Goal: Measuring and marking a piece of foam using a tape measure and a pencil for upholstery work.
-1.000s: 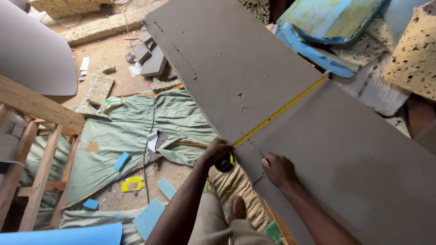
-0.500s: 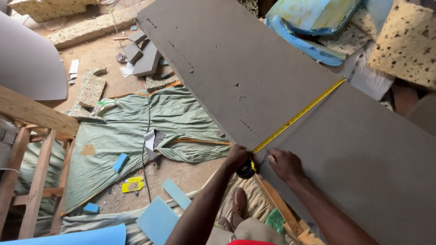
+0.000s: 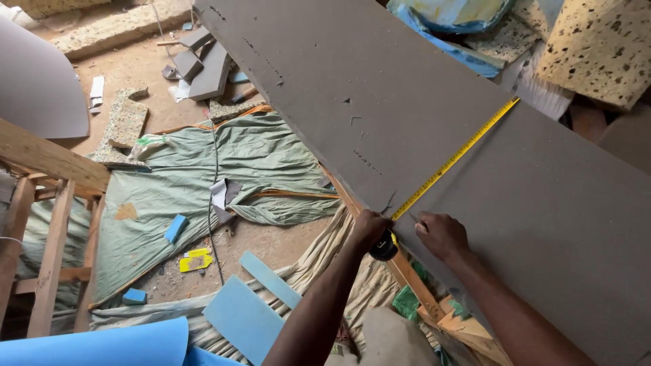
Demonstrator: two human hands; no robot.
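Note:
A large grey foam sheet (image 3: pixel 407 108) lies slanted across a wooden support. A yellow tape measure blade (image 3: pixel 454 157) is stretched across it from the near edge to the far edge. My left hand (image 3: pixel 369 229) grips the black tape measure case (image 3: pixel 384 247) at the sheet's near edge. My right hand (image 3: pixel 441 234) rests on the sheet just right of the tape, fingers pinched together near the blade; whether it holds a small marker cannot be made out.
A green tarp (image 3: pixel 196 176) covers the floor below. Blue foam pieces (image 3: pixel 241 318) and a yellow item (image 3: pixel 195 260) lie near it. A wooden frame (image 3: pixel 47 224) stands at left. Speckled foam blocks (image 3: pixel 597 47) and a blue bundle (image 3: pixel 461 20) sit beyond the sheet.
Both hands and the tape case have shifted right along the sheet's near edge, with the view moving too. The tape stays stretched across the sheet.

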